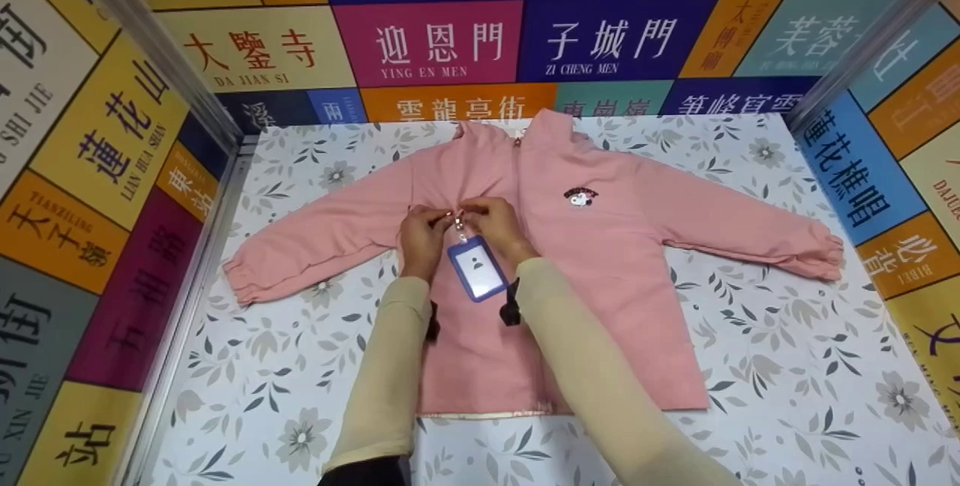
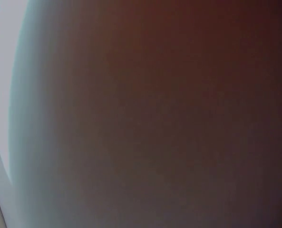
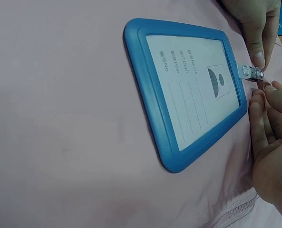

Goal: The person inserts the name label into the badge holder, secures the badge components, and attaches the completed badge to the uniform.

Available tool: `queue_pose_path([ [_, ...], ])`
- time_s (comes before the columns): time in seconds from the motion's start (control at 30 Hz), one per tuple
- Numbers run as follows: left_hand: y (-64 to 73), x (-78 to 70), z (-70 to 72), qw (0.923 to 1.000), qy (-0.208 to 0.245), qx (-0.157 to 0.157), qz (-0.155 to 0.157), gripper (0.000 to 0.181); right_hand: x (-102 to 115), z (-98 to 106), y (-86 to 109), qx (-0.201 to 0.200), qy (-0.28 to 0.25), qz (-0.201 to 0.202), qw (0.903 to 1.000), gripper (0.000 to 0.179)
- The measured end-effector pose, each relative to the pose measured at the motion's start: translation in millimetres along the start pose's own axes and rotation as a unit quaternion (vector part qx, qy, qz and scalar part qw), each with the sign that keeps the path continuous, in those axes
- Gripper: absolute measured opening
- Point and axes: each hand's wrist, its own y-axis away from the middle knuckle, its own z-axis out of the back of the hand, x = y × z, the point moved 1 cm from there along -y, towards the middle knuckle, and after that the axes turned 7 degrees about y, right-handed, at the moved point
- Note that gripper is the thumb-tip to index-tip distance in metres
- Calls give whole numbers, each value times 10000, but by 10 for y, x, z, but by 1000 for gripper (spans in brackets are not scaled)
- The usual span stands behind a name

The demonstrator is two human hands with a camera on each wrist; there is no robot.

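A blue-framed ID badge (image 1: 478, 268) with a white card lies on the front of a pink jacket (image 1: 600, 291). At its top is a small metal clip (image 3: 257, 72) on a clear strap. My left hand (image 1: 421, 242) pinches at the clip from the left, its fingertips against the metal. From the other side my right hand (image 1: 499, 227) also pinches at the clip, fingers curled close to the fabric. Creases in the jacket run up from the fingertips. Whether cloth sits inside the clip is hidden. The left wrist view is dark and blurred.
The jacket is spread flat with both sleeves out on a white floral tabletop (image 1: 300, 396). A zipper (image 1: 517, 178) runs down its middle, and a small cartoon patch (image 1: 580, 197) sits on the chest. Colourful panels with lettering (image 1: 442, 43) stand around the back and sides.
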Motion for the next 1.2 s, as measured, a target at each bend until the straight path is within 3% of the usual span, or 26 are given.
queue_pose_path([
  [0.27, -11, 4, -10, 9998, 44, -39, 208, 12, -8, 4, -25, 40, -261, -192, 9995, 29],
  [0.5, -16, -9, -19, 9996, 61, -148, 212, 11, -11, 0, -48, -60, -35, -91, 9999, 29],
  [0.8, -11, -42, -6, 9996, 133, -137, 231, 11, -3, -33, -35, -389, 764, 604, 9945, 27],
  [1.0, -14, -24, -6, 9996, 42, -175, 226, 10, -22, -72, -28, -535, 788, 594, 9937, 28],
  [1.2, -24, 2, -7, 9997, -91, -169, 144, 9, -36, -93, -15, -709, 716, 859, 9912, 26],
])
